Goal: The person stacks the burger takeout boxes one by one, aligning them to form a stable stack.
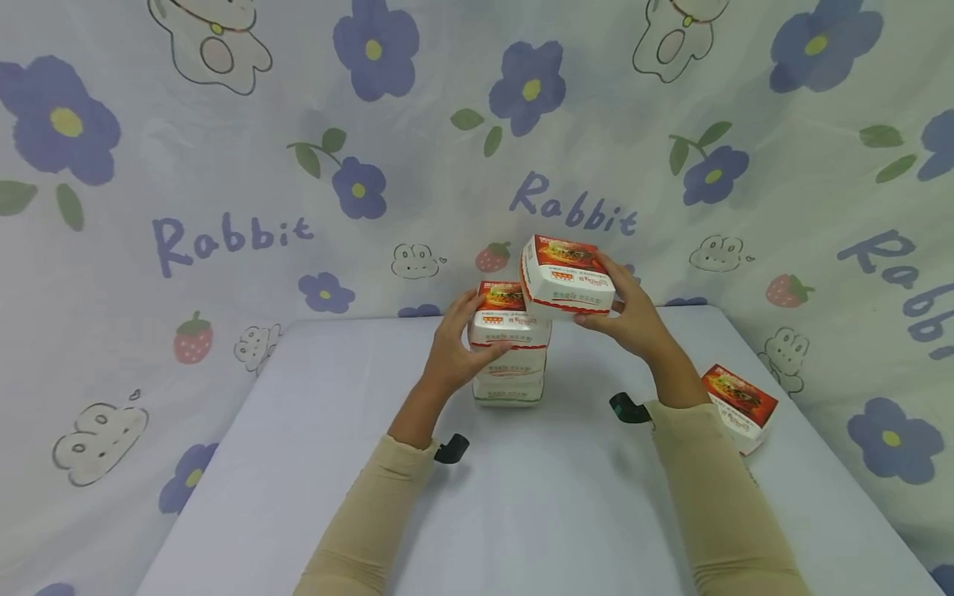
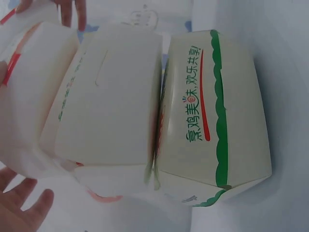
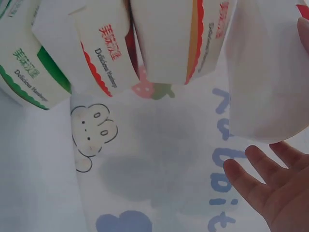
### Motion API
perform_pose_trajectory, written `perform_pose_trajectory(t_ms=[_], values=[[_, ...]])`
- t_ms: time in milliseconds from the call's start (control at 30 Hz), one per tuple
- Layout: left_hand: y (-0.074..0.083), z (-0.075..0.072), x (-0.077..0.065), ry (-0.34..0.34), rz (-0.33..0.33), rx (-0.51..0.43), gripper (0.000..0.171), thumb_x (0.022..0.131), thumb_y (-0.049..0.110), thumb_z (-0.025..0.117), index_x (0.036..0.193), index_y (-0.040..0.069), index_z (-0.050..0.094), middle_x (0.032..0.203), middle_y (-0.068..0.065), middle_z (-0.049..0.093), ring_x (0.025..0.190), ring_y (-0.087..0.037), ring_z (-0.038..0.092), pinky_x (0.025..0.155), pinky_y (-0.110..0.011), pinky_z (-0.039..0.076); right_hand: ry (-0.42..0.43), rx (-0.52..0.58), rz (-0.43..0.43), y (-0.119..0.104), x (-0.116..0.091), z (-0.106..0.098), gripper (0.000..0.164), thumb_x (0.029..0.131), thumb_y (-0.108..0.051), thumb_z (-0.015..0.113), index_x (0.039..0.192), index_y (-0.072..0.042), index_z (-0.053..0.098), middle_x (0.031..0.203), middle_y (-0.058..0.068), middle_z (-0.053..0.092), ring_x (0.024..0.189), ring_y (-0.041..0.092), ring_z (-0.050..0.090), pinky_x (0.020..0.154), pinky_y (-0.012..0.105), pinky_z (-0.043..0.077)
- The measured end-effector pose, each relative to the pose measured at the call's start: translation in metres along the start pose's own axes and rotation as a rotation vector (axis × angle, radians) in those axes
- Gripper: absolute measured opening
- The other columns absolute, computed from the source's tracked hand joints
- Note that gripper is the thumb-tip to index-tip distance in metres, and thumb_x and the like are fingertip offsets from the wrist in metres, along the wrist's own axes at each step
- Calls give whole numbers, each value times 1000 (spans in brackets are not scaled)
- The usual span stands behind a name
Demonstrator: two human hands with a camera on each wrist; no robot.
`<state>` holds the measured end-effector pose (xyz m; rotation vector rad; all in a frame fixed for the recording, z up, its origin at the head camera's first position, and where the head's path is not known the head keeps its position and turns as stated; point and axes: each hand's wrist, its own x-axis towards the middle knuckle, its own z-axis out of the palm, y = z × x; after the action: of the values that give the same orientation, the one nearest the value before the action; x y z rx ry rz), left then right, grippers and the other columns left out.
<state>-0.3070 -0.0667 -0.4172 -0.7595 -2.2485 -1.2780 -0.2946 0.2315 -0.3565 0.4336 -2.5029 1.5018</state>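
My right hand (image 1: pixel 633 319) grips a red-and-white hamburger box (image 1: pixel 570 285), raised and slightly tilted above and to the right of a stack. Its lower left corner overlaps the stack's top box (image 1: pixel 498 321) in the head view. With thumb at the front and fingers at the left side, my left hand (image 1: pixel 453 348) holds that top box. Under it are a white box with red trim (image 3: pixel 104 53) and a green-trimmed box (image 2: pixel 217 116) at the bottom. In the right wrist view, fingers (image 3: pixel 241 174) lie along the raised box's underside.
Another red-and-white hamburger box (image 1: pixel 741 401) lies on the white table (image 1: pixel 320 397) at the right, partly hidden by my right sleeve (image 1: pixel 715 480). A patterned cloth (image 1: pixel 417 165) hangs behind the table. Black wrist cameras (image 1: pixel 629 408) stick out from both cuffs.
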Motion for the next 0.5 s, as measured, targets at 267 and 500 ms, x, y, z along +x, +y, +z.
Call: perform_pose_trajectory(t_ms=[267, 500], values=[[1, 2, -1, 78, 47, 21, 82, 73, 49, 82, 139, 10, 51, 152, -4, 36, 137, -16, 35, 104, -45, 41, 6, 10, -42, 2, 2, 9, 100, 76, -31, 84, 152, -45, 20, 158, 0, 20, 139, 38, 28, 104, 59, 36], [2, 1, -1, 101, 44, 31, 77, 73, 45, 84, 135, 10, 54, 150, -4, 39, 135, -17, 38, 104, -43, 41, -8, 16, -42, -2, 3, 13, 100, 76, -28, 84, 152, -45, 22, 157, 1, 22, 137, 36, 31, 103, 58, 38]])
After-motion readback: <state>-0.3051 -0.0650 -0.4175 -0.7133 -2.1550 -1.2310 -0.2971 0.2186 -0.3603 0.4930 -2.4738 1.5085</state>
